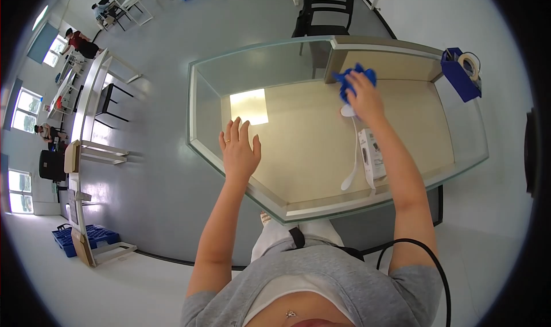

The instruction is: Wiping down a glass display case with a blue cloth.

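Observation:
My left hand (239,156) is palm down over the left part of a glass-topped display counter (298,155), its fingers spread and nothing in it. My right hand (366,97) reaches farther, toward the far right part of the counter. Its fingers press on a crumpled blue cloth (351,81), which bunches out around the fingertips. Just below the cloth is a white item with a rounded head (348,110) and a thin white cord. A white flat-ended piece (348,182) and a white printed box (371,153) lie near my right forearm; whether on or under the glass I cannot tell.
A dark blue holder (461,77) with a tape roll (472,66) sits at the counter's far right corner. Behind the counter stands a black chair (326,17). A black cable (422,244) loops by my right elbow. Long tables (89,103) and several people are at the left.

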A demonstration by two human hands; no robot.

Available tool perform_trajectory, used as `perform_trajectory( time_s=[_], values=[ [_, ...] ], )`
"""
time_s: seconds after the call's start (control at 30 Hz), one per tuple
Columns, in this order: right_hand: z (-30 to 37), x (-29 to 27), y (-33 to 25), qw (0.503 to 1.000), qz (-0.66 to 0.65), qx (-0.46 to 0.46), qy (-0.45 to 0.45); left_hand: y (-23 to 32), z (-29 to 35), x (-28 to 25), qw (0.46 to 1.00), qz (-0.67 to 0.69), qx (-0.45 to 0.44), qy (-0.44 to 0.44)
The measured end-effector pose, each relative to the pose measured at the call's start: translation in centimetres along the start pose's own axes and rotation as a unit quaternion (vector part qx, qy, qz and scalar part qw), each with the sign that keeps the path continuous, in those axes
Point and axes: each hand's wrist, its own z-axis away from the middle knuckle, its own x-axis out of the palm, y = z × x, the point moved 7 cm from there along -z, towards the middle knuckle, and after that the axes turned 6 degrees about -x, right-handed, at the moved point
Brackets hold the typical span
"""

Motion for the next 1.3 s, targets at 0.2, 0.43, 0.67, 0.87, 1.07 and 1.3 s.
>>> perform_trajectory(
  time_s=[0.2, 0.43, 0.67, 0.87, 1.07, 1.3],
  values=[
    [-10.0, 4.3, -0.3, 0.984, 0.146, 0.1, 0.034, 0.7, -0.1, 0.0, 1.0, 0.005, -0.012, -0.014],
    [-5.9, 9.8, -22.1, 0.985, -0.035, -0.165, -0.026, 0.1, -0.6, -1.8, 0.993, 0.077, -0.005, 0.09],
    [7.2, 1.3, -21.4, 0.94, -0.188, -0.256, -0.123, -3.8, -0.4, -1.5, 0.967, 0.187, -0.133, 0.112],
    [9.9, -5.6, -3.7, 0.997, -0.044, -0.05, -0.035, -2.2, -0.4, -0.7, 0.993, 0.001, -0.095, 0.067],
    [4.8, -5.2, 7.9, 0.991, 0.1, 0.089, 0.012, -1.4, -0.7, -0.3, 0.993, -0.063, -0.099, 0.03],
    [-3.9, 1.0, -3.5, 0.996, 0.072, -0.008, 0.06, -1.6, -1.0, -0.1, 0.993, -0.06, -0.1, 0.008]
  ],
)
